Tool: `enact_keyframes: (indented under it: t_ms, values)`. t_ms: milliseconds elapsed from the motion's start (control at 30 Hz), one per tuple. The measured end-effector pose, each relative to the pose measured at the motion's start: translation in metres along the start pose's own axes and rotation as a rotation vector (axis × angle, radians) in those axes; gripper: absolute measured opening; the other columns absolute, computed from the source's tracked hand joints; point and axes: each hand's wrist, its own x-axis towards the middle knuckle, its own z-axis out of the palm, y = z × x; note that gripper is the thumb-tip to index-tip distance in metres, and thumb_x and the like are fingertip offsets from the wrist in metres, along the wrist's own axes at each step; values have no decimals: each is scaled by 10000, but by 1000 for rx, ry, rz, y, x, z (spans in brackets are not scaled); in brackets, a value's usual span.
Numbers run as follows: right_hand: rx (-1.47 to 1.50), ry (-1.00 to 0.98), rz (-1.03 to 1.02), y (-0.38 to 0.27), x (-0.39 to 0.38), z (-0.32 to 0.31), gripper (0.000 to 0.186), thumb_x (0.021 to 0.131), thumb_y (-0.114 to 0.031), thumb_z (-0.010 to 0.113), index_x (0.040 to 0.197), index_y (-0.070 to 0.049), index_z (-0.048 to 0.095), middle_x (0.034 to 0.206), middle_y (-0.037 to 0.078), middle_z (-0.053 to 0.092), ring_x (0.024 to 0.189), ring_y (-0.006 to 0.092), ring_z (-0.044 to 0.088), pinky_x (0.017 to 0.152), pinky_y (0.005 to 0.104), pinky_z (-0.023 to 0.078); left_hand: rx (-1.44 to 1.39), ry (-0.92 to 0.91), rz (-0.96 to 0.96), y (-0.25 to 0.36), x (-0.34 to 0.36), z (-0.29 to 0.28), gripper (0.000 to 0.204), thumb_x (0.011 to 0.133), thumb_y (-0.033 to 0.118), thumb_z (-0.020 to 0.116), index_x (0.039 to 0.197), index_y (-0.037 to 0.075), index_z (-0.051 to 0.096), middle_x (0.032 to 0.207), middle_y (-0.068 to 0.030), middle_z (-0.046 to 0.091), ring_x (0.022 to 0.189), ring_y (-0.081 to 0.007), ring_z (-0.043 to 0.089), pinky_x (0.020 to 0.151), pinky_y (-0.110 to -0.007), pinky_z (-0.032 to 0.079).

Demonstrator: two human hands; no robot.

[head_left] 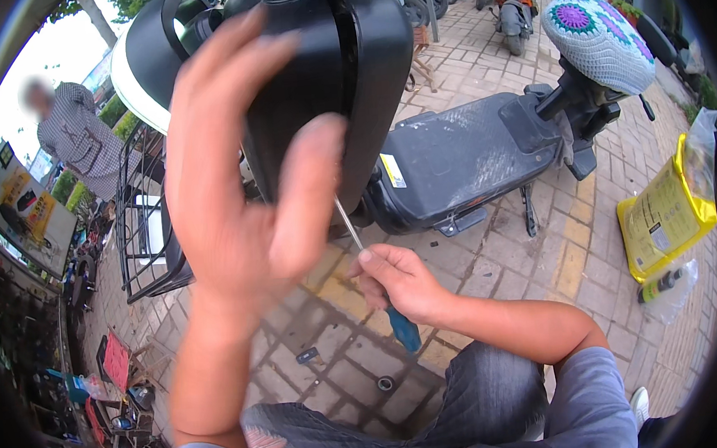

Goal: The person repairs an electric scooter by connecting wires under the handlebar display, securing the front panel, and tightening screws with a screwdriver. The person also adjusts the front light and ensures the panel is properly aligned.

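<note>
My left hand (232, 174) is raised before the black front body panel (372, 51) of an electric scooter. Its fingers are outstretched, the thumb stands apart, and motion blurs it; nothing shows in its grasp. Lower down, my right hand (395, 283) grips a screwdriver (404, 329) with a blue handle, which sticks out below the fist. The metal shaft slants up from my fingers toward the underside of the panel. My left thumb covers its upper end, so I cannot see what the tip touches.
A black wire basket (147, 237) is at the left, with a person (86, 134) beyond it. Tools and parts clutter the lower left (135, 402). Another scooter with a grey footboard (469, 156) stands right. A yellow bag (670, 213) rests farther right. A small ring (385, 382) lies on the paving.
</note>
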Motion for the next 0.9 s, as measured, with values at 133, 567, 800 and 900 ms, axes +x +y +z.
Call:
enact_keyframes:
  t_ms: [133,567,800,900]
  values:
    - [0,19,-41,6,8,-8,300,1015,-276,452,919,-8,548,597,-8,387,524,97,372,516,264,374,-152,249,-501,6,-81,27,501,912,42,490,1362,-120,340,1433,-258,342,1332,-299,378,1110,-387,274]
    - [20,36,244,-50,-13,1,274,1013,-212,436,957,32,549,602,1,388,499,101,356,492,271,363,214,-12,-309,-33,-112,48,1007,707,118,707,1483,-32,83,1525,-278,103,1409,-430,150,1134,-474,171]
    - [-275,3,177,-69,-20,6,259,1000,-171,432,886,27,555,617,15,474,509,97,452,484,261,388,281,140,-300,-42,-124,70,991,700,93,724,1482,-21,126,1516,-278,155,1397,-434,187,1122,-482,199]
    - [-513,10,118,-75,-22,3,264,1000,-188,450,892,25,563,616,21,512,501,93,489,478,250,405,280,177,-270,-45,-127,71,976,701,83,731,1477,-29,148,1514,-258,202,1398,-412,211,1130,-472,192]
